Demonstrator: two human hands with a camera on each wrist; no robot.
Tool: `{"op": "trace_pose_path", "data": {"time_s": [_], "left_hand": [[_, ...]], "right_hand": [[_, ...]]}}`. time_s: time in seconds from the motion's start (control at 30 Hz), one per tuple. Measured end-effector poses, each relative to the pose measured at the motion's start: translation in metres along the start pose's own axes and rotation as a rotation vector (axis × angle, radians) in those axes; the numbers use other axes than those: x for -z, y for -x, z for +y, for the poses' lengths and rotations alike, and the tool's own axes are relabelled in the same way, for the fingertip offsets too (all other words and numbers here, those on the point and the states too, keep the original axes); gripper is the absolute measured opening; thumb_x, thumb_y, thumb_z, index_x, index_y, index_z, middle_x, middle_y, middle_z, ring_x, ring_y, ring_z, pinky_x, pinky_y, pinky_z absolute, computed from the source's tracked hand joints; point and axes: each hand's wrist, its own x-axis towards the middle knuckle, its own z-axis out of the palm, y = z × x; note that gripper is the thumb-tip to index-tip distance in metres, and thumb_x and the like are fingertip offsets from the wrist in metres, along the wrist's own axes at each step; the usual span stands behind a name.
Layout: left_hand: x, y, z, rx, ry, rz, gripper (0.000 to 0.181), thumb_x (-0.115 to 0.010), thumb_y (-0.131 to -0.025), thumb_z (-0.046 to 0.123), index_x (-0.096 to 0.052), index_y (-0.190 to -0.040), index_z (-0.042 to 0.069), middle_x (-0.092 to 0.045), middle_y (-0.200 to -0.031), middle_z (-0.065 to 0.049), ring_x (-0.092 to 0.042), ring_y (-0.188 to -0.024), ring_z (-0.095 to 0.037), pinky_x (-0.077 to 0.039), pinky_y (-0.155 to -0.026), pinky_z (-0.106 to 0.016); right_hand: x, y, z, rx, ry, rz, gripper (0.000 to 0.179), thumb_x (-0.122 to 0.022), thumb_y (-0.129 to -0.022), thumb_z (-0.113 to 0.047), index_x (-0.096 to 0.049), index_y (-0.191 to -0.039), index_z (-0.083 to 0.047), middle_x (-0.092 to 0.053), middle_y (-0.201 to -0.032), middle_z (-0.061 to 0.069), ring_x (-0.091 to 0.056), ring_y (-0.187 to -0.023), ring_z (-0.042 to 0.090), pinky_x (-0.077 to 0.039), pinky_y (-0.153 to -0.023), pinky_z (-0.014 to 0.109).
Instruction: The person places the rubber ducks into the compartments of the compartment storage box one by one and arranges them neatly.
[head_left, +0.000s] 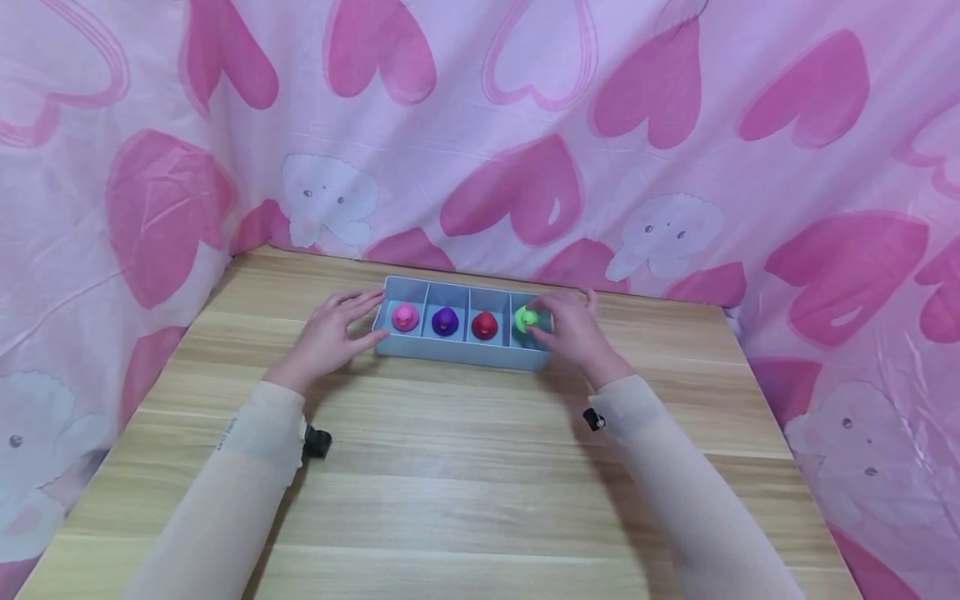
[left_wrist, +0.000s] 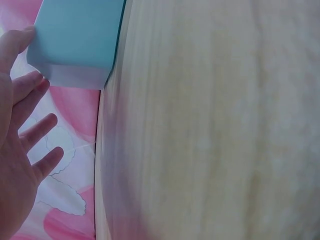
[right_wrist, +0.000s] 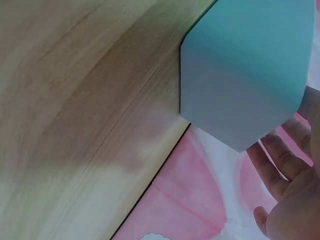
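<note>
A light blue-grey box (head_left: 461,352) with a row of compartments stands near the back of the table. From left to right, its compartments hold a pink rubber duck (head_left: 405,317), a purple rubber duck (head_left: 445,322), a red rubber duck (head_left: 484,326) and a green rubber duck (head_left: 525,318). My left hand (head_left: 330,336) rests at the box's left end, fingers extended and fingertips at its rim. My right hand (head_left: 573,331) reaches over the right end, thumb and index finger pinching the green duck. In the right wrist view the box's wall (right_wrist: 235,95) hides those fingertips.
The box stands on a wooden table (head_left: 435,467). A pink curtain (head_left: 480,133) with hearts hangs close behind the table and along both sides. Each sleeved wrist carries a small black camera, one on the left (head_left: 317,442) and one on the right (head_left: 594,419).
</note>
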Motion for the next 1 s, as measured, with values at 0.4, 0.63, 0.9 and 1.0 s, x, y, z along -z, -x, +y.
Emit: {"op": "trace_pose_path", "data": {"time_s": [0.4, 0.63, 0.9, 1.0], "left_hand": [[0.0, 0.0, 0.0, 0.011, 0.015, -0.002, 0.07, -0.071, -0.097, 0.045, -0.048, -0.156, 0.017, -0.046, -0.162, -0.012, -0.031, -0.152, -0.041, -0.02, -0.121, -0.071], [0.0, 0.0, 0.0, 0.003, 0.014, 0.004, 0.069, -0.072, -0.096, 0.045, -0.049, -0.155, 0.017, -0.047, -0.161, -0.012, -0.032, -0.151, -0.04, -0.022, -0.12, -0.071], [0.0, 0.0, 0.0, 0.0, 0.016, 0.011, 0.069, -0.072, -0.096, 0.044, -0.049, -0.155, 0.017, -0.047, -0.16, -0.013, -0.032, -0.151, -0.041, -0.023, -0.12, -0.071], [0.0, 0.0, -0.001, 0.003, 0.015, 0.01, 0.069, -0.072, -0.096, 0.045, -0.049, -0.155, 0.018, -0.047, -0.161, -0.012, -0.032, -0.151, -0.041, -0.023, -0.12, -0.072]], "right_hand": [[-0.005, -0.009, 0.001, 0.032, 0.086, -0.107, 0.035, -0.081, -0.091, -0.025, -0.07, -0.123, -0.015, -0.073, -0.12, 0.003, -0.054, -0.13, 0.029, -0.002, -0.123, 0.067], [-0.006, -0.013, 0.0, 0.003, 0.096, -0.161, 0.037, -0.084, -0.088, -0.024, -0.07, -0.121, -0.018, -0.072, -0.116, 0.001, -0.053, -0.129, 0.027, 0.0, -0.125, 0.068], [-0.007, -0.016, -0.003, -0.017, 0.118, -0.19, 0.033, -0.085, -0.087, -0.022, -0.071, -0.117, -0.019, -0.072, -0.111, -0.001, -0.054, -0.125, 0.026, 0.002, -0.125, 0.069], [-0.007, -0.017, -0.003, -0.017, 0.141, -0.196, 0.033, -0.085, -0.087, -0.022, -0.071, -0.117, -0.019, -0.072, -0.11, -0.002, -0.055, -0.123, 0.025, -0.001, -0.124, 0.069]]}}
